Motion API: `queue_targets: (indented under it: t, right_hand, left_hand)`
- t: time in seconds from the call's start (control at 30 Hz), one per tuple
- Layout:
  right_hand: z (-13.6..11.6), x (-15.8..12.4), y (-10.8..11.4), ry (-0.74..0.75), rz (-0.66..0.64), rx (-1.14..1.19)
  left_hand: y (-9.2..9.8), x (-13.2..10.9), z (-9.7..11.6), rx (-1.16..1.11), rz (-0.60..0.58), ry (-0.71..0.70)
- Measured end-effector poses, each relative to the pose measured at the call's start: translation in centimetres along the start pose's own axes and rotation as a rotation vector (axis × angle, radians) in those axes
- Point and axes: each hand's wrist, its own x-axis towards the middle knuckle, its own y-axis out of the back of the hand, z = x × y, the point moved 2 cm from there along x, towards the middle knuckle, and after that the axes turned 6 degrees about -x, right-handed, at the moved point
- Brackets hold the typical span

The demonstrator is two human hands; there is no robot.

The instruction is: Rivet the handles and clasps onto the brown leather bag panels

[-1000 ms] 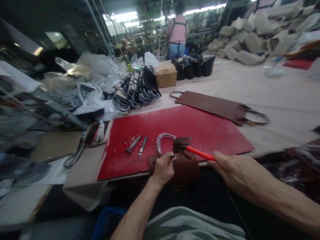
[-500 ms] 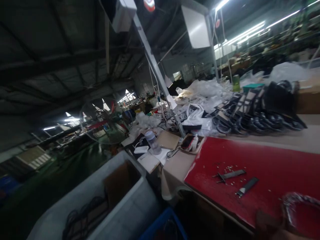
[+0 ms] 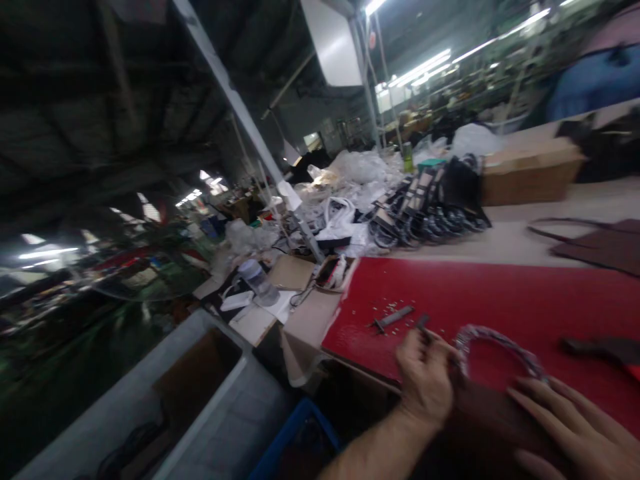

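Note:
My left hand (image 3: pixel 425 373) is closed at the red mat's (image 3: pixel 400 280) front edge, its fingers around a small flat metal tool (image 3: pixel 423 323) whose end shows above them. My right hand (image 3: pixel 575 420) lies with fingers stretched out over a dark brown bag (image 3: pixel 490 423). The bag's curved handle (image 3: pixel 495 339), wrapped in clear plastic, rests on the mat between my hands. Beyond my left hand lies another slim metal tool (image 3: pixel 397 316) among small pale bits. Blur hides the fingertips' finer detail.
At right on the mat is a dark tool with a red part (image 3: pixel 630 363). Behind stand a row of black-and-beige bag pieces (image 3: pixel 415 210) and a cardboard box (image 3: pixel 533 175). A water bottle (image 3: pixel 257 280), a grey bin (image 3: pixel 235 393) and a blue crate (image 3: pixel 280 440) are at left.
The view has swung to the right. Both my hands and the brown bag have come further into view, and my left hand has taken hold of one of the two metal tools.

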Motion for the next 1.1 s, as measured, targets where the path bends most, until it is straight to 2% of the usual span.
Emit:
queue_targets:
  t: [0.03,0.07,0.13,0.23,0.37,0.6,0.8,0.97,1.1]
  right_hand:
    - [-0.5,-0.4,1.0,0.04,-0.113,-0.093]
    - [-1.1,-0.5,1.8,0.021,-0.198,-0.166]
    - [-2.1,-0.3,2.5,-0.093,-0.199,-0.269]
    - [-2.6,0.2,2.3,-0.243,-0.114,-0.377]
    - [-3.4,0.5,2.0,-0.271,-0.114,-0.485]
    - [-4.2,1.5,2.0,-0.337,-0.239,-0.715]
    - [-4.8,2.4,1.7,-0.355,-0.298,-0.761]
    - [-4.9,3.0,1.8,-0.379,-0.359,-0.762]
    - [-5.1,4.1,1.9,-0.487,-0.385,-0.746]
  left_hand:
    - [0.8,1.0,0.7,0.149,0.004,-0.094]
    - [1.8,2.2,1.2,0.325,0.02,-0.155]
    - [3.6,5.1,1.2,0.783,0.068,-0.209]
    - [5.4,8.7,0.2,0.923,0.071,-0.153]
    - [5.7,10.5,-0.6,1.077,0.057,-0.137]
    - [5.0,11.4,-1.8,1.249,-0.011,-0.155]
    - [7.0,11.6,-2.5,1.265,-0.032,-0.199]
    - [8.7,12.2,-2.0,1.235,-0.007,-0.243]
    - [8.9,10.9,-1.4,1.177,-0.016,-0.303]
